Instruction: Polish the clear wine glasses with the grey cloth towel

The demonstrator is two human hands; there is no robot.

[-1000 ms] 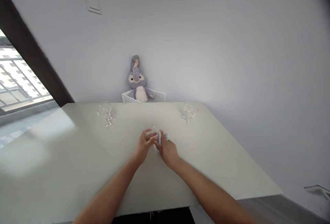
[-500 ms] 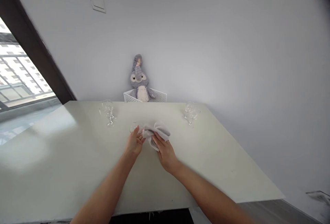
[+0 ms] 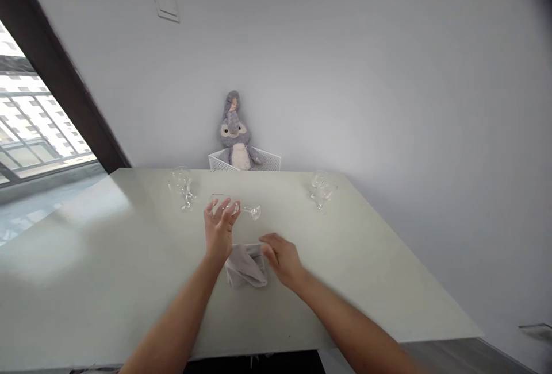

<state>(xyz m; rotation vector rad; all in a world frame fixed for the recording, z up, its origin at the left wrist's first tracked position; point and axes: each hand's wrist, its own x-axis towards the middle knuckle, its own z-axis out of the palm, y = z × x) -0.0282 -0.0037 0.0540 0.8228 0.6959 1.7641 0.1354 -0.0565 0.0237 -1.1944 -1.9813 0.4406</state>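
Observation:
My left hand (image 3: 219, 229) is raised over the middle of the table, its fingers around the bowl of a clear wine glass (image 3: 233, 207). The glass lies on its side, its stem and foot pointing right. Just below that hand, a crumpled grey cloth (image 3: 246, 266) rests on the table. My right hand (image 3: 278, 257) is beside the cloth's right edge, fingers loosely curled and holding nothing. Two more clear wine glasses stand upright, one at the far left (image 3: 183, 189) and one at the far right (image 3: 322, 191).
The pale table (image 3: 366, 259) has a far edge against a white wall. A grey stuffed toy (image 3: 235, 132) sits in a white perforated basket (image 3: 267, 162) behind that edge. A window (image 3: 38, 127) is at the left; a wall switch (image 3: 166, 6) is above.
The grey cloth has left the glass and now lies on the table nearer me. My right hand has let go of it. My left hand has moved farther away, holding the glass on its side.

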